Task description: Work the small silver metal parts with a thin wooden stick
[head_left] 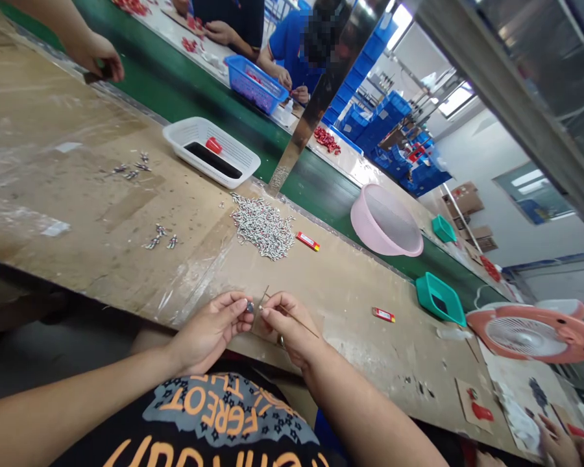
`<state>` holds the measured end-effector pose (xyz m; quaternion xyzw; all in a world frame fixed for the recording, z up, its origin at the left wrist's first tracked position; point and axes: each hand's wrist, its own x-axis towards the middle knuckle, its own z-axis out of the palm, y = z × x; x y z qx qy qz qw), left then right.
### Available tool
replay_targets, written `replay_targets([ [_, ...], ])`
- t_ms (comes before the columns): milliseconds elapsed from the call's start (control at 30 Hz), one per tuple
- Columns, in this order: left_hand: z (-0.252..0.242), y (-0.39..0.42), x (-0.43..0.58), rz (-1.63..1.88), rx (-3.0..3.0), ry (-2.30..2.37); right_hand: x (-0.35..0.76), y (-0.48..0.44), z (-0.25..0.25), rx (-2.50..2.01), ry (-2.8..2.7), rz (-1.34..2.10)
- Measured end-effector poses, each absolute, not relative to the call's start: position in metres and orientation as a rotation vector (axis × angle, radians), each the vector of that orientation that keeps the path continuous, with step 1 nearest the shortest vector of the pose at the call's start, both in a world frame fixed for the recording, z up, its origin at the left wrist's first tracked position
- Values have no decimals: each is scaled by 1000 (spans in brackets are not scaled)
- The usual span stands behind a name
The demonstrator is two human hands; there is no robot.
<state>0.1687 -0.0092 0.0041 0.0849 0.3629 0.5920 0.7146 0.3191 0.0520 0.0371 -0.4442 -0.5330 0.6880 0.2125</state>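
My left hand point(222, 319) pinches a small dark grey piece point(250, 306) between thumb and fingertips, above the table's near edge. Close beside it, my right hand point(292, 327) is closed on a thin brown stick point(302, 324) that slants across the fingers. A tiny pale bit shows at the right fingertips; its kind is too small to tell. Beyond both hands lies a heap of small white-and-grey painted parts point(263, 227). Next to the heap is a small red and yellow box point(307, 241).
A white basket point(175, 134) holds a black block and a red piece. Small figures point(160, 241) lie to the left. A pink basin point(365, 217) and a green tray point(425, 298) stand at the right, near an orange fan point(530, 331). A co-worker's hand point(100, 55) reaches in top left.
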Motion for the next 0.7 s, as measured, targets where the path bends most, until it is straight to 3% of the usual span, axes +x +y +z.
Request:
replay_targets([
  [700, 2, -22, 175, 1307, 480, 911, 309, 28, 46, -1431, -1303, 1934],
])
